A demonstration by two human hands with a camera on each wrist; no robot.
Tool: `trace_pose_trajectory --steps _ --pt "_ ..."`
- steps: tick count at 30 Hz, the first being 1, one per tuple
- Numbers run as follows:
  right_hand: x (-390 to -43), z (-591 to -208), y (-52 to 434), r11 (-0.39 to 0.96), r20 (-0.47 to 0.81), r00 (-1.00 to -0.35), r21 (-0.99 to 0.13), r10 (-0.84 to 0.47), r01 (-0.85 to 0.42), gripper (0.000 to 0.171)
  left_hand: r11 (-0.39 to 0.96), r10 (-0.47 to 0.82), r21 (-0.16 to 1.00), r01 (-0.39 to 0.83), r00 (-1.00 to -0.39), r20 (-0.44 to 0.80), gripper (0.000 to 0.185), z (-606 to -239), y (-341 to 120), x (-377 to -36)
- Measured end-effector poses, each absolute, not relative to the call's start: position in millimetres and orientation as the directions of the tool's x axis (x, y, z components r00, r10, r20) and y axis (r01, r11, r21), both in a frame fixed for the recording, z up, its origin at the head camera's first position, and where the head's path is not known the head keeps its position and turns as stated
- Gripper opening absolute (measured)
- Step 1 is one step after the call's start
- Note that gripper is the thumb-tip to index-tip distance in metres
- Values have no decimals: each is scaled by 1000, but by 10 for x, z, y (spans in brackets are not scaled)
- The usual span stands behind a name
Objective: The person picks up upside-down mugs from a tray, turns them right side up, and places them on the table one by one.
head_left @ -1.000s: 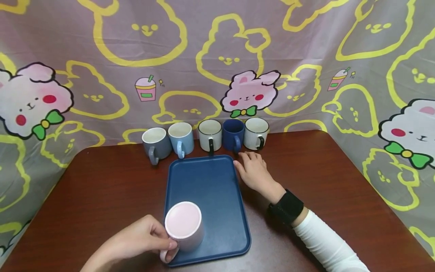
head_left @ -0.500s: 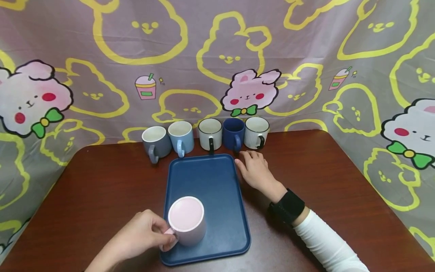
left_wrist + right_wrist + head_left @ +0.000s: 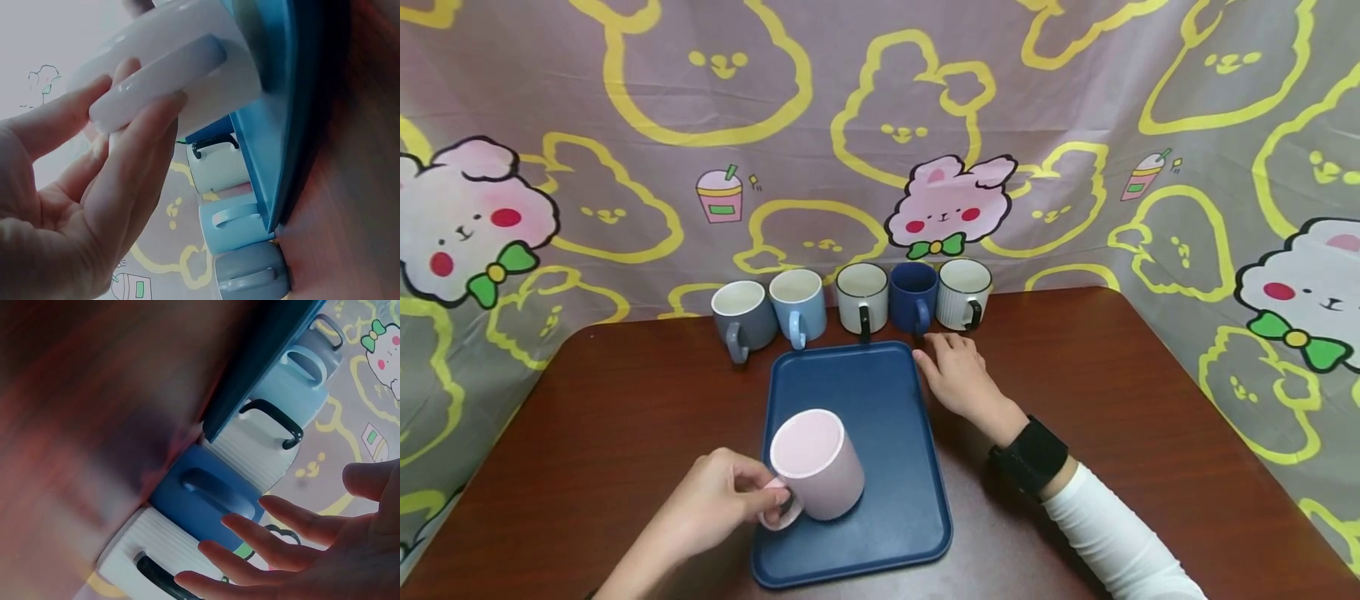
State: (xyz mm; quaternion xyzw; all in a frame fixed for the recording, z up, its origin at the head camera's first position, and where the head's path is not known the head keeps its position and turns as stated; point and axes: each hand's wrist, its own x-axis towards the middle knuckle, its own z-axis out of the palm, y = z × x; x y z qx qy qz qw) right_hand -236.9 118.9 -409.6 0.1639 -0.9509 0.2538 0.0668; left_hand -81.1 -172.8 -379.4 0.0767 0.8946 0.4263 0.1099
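Observation:
My left hand (image 3: 718, 500) pinches the handle of a pink mug (image 3: 831, 479) between thumb and fingers. The mug leans over the lower left part of a blue tray (image 3: 887, 417), its round white-rimmed end facing up and toward me. In the left wrist view the fingers wrap the handle of the mug (image 3: 215, 94), whose other end is close over the tray. My right hand (image 3: 958, 379) lies beside the tray's far right corner with fingers relaxed, holding nothing. Its fingertips are just in front of a navy mug (image 3: 913, 292) and a ribbed white mug (image 3: 962, 296).
Farther left in the back row stand a white mug (image 3: 857, 300) with a black handle, a light blue mug (image 3: 797, 304) and a grey mug (image 3: 745, 317). All handles point toward me. A patterned cloth (image 3: 805, 175) hangs behind the brown table (image 3: 647, 400).
My left hand has moved the pink mug slightly away from me and right over the tray, and the mug now leans more. The right hand has stayed in place.

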Motion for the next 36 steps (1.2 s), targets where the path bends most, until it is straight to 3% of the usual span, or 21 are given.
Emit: trace_pose_trajectory --steps 15,36 --pt "-2335 -4053 1073 808 209 -939 -481 -273 -341 51 495 44 865 -85 -992 -122 18 -3734 -1641 -995" --pt "-2250 -3971 885 747 245 -913 -525 -326 -407 47 235 -48 972 9 -999 21 26 -3668 -1457 -1346"
